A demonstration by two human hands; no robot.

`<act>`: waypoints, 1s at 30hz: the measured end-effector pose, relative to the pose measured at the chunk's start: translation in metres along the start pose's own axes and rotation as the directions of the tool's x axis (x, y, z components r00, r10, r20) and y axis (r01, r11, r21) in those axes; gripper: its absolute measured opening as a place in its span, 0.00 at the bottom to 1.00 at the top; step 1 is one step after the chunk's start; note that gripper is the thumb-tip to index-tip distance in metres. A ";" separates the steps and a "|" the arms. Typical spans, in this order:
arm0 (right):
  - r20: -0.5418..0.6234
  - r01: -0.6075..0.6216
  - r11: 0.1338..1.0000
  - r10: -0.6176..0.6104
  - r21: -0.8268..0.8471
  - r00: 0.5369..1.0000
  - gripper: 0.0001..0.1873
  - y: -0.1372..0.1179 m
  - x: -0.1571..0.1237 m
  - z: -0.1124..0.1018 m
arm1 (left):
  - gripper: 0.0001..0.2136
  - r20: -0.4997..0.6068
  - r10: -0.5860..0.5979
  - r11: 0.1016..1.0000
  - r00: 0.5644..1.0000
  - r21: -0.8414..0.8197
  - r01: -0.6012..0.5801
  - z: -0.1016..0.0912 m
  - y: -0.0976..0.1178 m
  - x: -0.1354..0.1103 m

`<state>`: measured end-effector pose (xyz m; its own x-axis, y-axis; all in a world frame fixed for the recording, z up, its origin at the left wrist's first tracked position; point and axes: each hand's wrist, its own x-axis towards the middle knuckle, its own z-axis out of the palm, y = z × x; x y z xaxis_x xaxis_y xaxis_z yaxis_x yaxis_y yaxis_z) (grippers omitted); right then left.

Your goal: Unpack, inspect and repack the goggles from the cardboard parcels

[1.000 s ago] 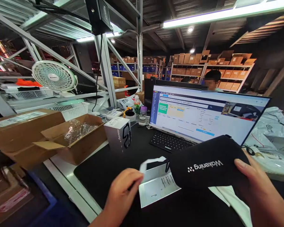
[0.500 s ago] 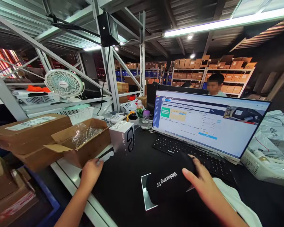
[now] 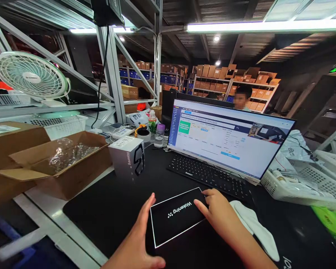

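A flat black pouch (image 3: 182, 215) printed "Wakening" lies inside a white-edged box (image 3: 154, 232) on the black desk mat. My right hand (image 3: 217, 207) is at the box's right end, thumb on the black surface and fingers curled at the far corner. My left hand (image 3: 140, 235) is open beside the left edge, thumb and fingers spread, holding nothing. Behind them stands a grey-white carton (image 3: 128, 158) with a black loop pictured on its side. An open cardboard box (image 3: 75, 173) with clear plastic wrapping (image 3: 70, 153) is to its left.
A monitor (image 3: 226, 142) and keyboard (image 3: 204, 173) stand at the back. White cloth (image 3: 254, 228) lies right of my right forearm. White baskets (image 3: 302, 194) with bags are at the right. A purple-capped jar (image 3: 159, 136) and a fan (image 3: 32, 76) stand farther left. A person (image 3: 240, 99) is behind the monitor.
The black pouch, tilted in my right hand before, now lies flat in the white-edged box. My left hand has moved from beside the cardboard box, leaving a pale item, to the box's left edge.
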<state>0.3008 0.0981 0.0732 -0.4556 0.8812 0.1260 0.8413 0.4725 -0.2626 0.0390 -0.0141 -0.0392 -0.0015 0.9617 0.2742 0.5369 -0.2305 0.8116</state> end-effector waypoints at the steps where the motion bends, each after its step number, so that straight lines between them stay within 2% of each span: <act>1: 0.039 -0.030 0.998 0.031 -0.050 0.999 0.25 0.000 0.001 0.000 | 0.59 0.021 -0.061 0.998 0.998 0.029 0.061 0.009 0.004 -0.001; 4: 0.118 -0.089 0.977 0.114 -0.194 0.986 0.21 -0.002 0.002 0.001 | 0.55 0.032 -0.143 0.986 0.989 0.086 0.140 0.018 0.012 0.001; 6: 0.097 -0.107 0.971 0.130 -0.213 0.987 0.21 -0.003 0.002 0.001 | 0.53 0.049 -0.149 0.984 0.988 0.106 0.143 0.016 0.013 0.004; 9: 0.031 -0.137 0.988 0.140 -0.071 0.990 0.09 -0.004 -0.002 0.002 | 0.52 0.059 -0.150 0.983 0.987 0.116 0.142 0.011 0.015 0.006; 10: 0.034 -0.137 0.990 0.138 -0.026 0.990 0.07 -0.006 -0.003 0.003 | 0.52 0.059 -0.145 0.984 0.988 0.115 0.138 0.010 0.015 0.006; 11: 0.050 -0.125 0.992 0.126 -0.008 0.991 0.11 -0.008 -0.004 0.004 | 0.51 0.057 -0.138 0.985 0.989 0.114 0.131 0.010 0.016 0.006; 13: 0.106 -0.088 0.993 0.095 -0.073 0.990 0.13 -0.014 -0.006 0.005 | 0.51 0.045 -0.119 0.988 0.992 0.106 0.113 0.011 0.017 0.006; 15: 0.156 -0.051 0.978 0.084 -0.203 0.984 0.06 -0.020 -0.009 0.004 | 0.50 0.016 -0.092 0.992 0.996 0.093 0.090 0.013 0.015 0.004; 18: 0.143 -0.042 0.949 0.090 -0.312 0.986 0.06 -0.020 -0.014 -0.006 | 0.45 -0.011 -0.079 0.994 0.997 0.075 0.080 0.016 0.009 0.001; 19: 0.112 -0.037 0.955 0.073 -0.293 0.991 0.05 -0.015 -0.015 -0.012 | 0.41 -0.009 -0.074 0.995 0.997 0.067 0.075 0.016 0.007 0.000; 21: 0.077 0.025 0.991 -0.014 -0.131 0.997 0.06 0.000 -0.015 -0.023 | 0.34 0.011 -0.045 0.998 0.999 0.045 0.044 0.015 0.003 -0.001; 23: 0.096 0.152 0.977 -0.167 0.148 0.981 0.16 0.020 -0.010 -0.028 | 0.29 0.014 -0.010 1.000 1.000 0.013 0.010 0.011 0.001 -0.001; 25: 0.135 0.247 0.870 -0.332 0.426 0.934 0.34 0.039 -0.001 -0.022 | 0.29 -0.005 -0.012 1.000 1.000 -0.025 0.012 0.006 0.000 0.001; 27: 0.184 0.250 0.755 -0.438 0.606 0.880 0.61 0.050 0.010 -0.005 | 0.28 -0.035 -0.021 0.996 0.999 -0.092 0.017 0.000 -0.003 0.004; 28: 0.213 0.227 0.723 -0.462 0.652 0.861 0.71 0.053 0.015 0.006 | 0.28 -0.049 -0.013 0.992 0.999 -0.126 0.007 -0.003 -0.006 0.005; 30: 0.255 0.175 0.714 -0.452 0.678 0.855 0.78 0.052 0.022 0.028 | 0.29 -0.075 0.022 0.987 0.997 -0.159 -0.034 -0.011 -0.011 0.006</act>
<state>0.3259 0.1419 0.0360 -0.8438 0.5364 -0.0173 0.3235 0.4826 -0.8139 0.0243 -0.0071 -0.0409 -0.0527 0.9426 0.3298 0.3960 -0.2835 0.8734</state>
